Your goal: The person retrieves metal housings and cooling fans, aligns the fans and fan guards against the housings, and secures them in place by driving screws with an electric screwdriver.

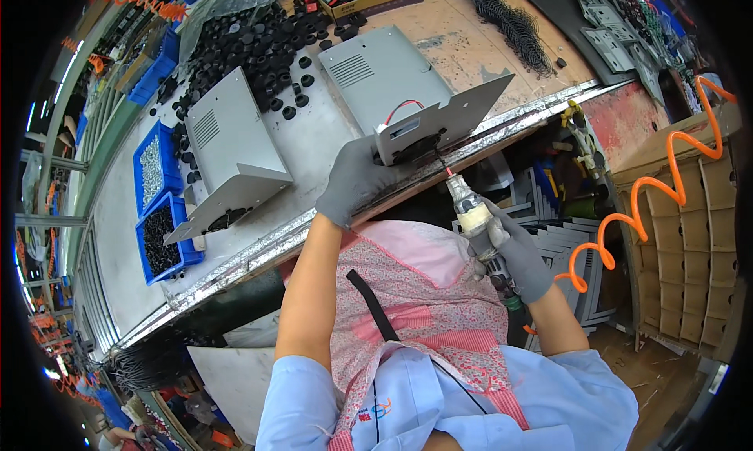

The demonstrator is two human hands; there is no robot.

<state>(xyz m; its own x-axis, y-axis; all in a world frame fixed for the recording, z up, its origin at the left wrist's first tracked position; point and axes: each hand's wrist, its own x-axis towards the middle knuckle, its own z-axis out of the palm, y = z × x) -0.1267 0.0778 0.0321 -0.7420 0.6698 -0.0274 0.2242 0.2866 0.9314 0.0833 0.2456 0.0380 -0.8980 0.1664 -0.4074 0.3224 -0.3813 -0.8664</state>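
My left hand (354, 181), in a grey glove, is closed on the lower left corner of a grey bent metal housing (378, 68); its fingertips are partly hidden. A black fan (417, 148) with red and black wires (402, 108) sits at the housing's upright front plate. My right hand (519, 256), also gloved, is wrapped round a power screwdriver (475, 216) with a taped body. Its bit points up to the front plate, right beside the fan. A second grey housing (227, 125), also with a fan (229, 218), stands to the left.
Blue bins hold silver screws (150, 166) and black screws (161, 239) at left. Black rubber feet (251, 55) lie heaped behind. A coiled orange hose (639, 186) hangs at right, near a cardboard divider box (690, 247). The metal table edge (259, 251) runs before me.
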